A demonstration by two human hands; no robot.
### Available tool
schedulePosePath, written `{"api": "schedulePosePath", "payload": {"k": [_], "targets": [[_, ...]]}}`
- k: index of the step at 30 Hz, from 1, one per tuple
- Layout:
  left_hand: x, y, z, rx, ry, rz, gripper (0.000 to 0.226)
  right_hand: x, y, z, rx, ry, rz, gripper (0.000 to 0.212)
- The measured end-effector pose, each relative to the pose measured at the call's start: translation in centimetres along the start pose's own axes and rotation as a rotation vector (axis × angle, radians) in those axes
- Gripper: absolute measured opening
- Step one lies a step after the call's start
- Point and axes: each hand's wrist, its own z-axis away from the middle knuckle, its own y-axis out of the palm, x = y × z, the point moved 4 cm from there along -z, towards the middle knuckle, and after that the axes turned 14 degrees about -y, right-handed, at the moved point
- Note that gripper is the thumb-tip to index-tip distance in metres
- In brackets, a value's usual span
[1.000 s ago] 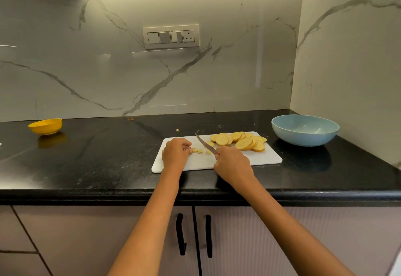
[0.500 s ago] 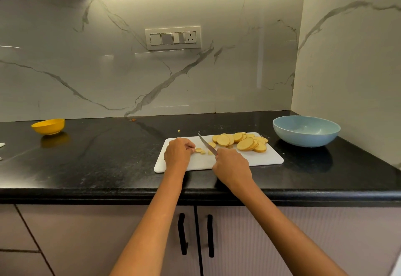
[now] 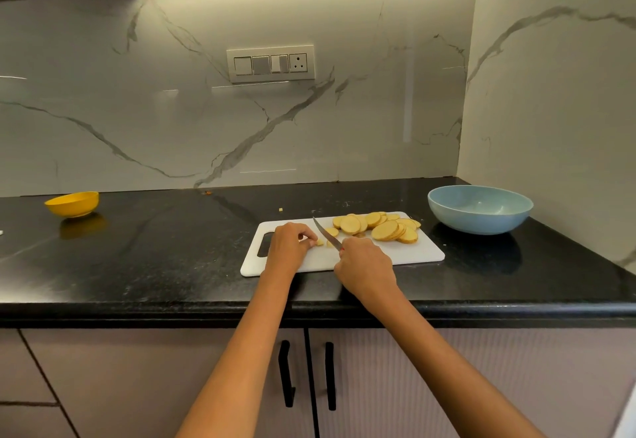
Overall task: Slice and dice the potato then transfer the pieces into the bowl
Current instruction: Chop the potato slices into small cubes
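- Between the earlier frames and now we have barely shifted: our left hand (image 3: 290, 243) sits in much the same spot on the cutting board (image 3: 406, 256), and the knife (image 3: 327, 235) holds a similar slant, its tip pointing away and to the left.
- Our left hand's fingers are curled, pinning a small potato piece (image 3: 320, 242) at the fingertips; our right hand (image 3: 364, 265) is wrapped round the knife handle, which it hides.
- Most of the potato lies as a heap of round slices (image 3: 382, 227) on the board's far right part; only a few small bits lie by the blade, so we judge dicing has hardly begun.
- The blue bowl (image 3: 480, 209) stands on the counter to the right, apart from the board, with nothing visible inside.
- Risk: the blade runs just beside our left fingertips, and the piece is small, so a slip could nick a finger.
- Risk: small cubes may skip off the board; one scrap (image 3: 281, 210) already lies on the black counter (image 3: 155, 248).
- Risk: the slice heap could slide when we pull from it.
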Motion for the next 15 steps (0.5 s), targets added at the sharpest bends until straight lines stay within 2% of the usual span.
{"api": "schedulePosePath", "payload": {"k": [6, 11, 15], "targets": [[-0.60, 0.43, 0.26, 0.036, 0.059, -0.059, 0.011, 0.14, -0.32, 0.24, -0.016, -0.004, 0.008, 0.019], [-0.07, -0.10, 0.22, -0.083, 0.001, -0.036, 0.021, 0.27, -0.39, 0.39, -0.015, 0.004, 0.004, 0.019], [0.14, -0.17, -0.03, -0.087, -0.002, 0.034, 0.016, 0.60, -0.44, 0.60, -0.006, -0.015, 0.037, 0.019]]}}
